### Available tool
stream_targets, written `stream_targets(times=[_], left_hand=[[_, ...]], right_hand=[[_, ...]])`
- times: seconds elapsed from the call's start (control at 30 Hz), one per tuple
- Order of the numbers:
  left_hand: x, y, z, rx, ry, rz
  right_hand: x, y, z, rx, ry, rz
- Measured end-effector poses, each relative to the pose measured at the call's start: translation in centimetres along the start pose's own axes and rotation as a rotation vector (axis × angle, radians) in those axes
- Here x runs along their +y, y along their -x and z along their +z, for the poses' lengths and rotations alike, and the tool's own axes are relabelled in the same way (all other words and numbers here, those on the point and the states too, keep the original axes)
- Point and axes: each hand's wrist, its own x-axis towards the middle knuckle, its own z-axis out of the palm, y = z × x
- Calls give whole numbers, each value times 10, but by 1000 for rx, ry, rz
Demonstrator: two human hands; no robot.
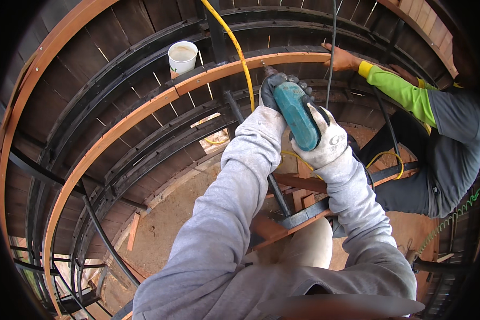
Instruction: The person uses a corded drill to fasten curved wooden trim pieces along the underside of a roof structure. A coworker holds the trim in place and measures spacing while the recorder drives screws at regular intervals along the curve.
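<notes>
A teal power drill [297, 116] is held in both my gloved hands, its narrow front end up against the curved wooden strip [213, 72]. My left hand [270, 92], in a white glove with dark grey fingers, is closed round the drill's front part. Farther back, my right hand [325, 134] grips the drill's right side, fingers wrapped over the housing. The tool's underside and the exact contact of its tip are hidden. Small screw heads dot the strip's face.
A co-worker [437, 122] in a green-and-grey shirt crouches at the right, one hand [342, 57] on the strip. A white cup [183, 57] stands behind the strip. A yellow cable [234, 40] hangs across it. Black curved rails [117, 64] line the plank wall. Wood offcuts [133, 232] lie below.
</notes>
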Motion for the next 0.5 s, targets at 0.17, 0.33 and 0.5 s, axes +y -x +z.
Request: stream_targets(times=[0.17,0.33,0.5], left_hand=[[1,-11,-11,-15,-51,65],[4,-4,-3,19,-131,36],[5,-6,-5,6,-174,60]], right_hand=[[3,-1,2,-1,-2,10],[10,4,10,4,-35,71],[5,1,4,-13,-46,101]])
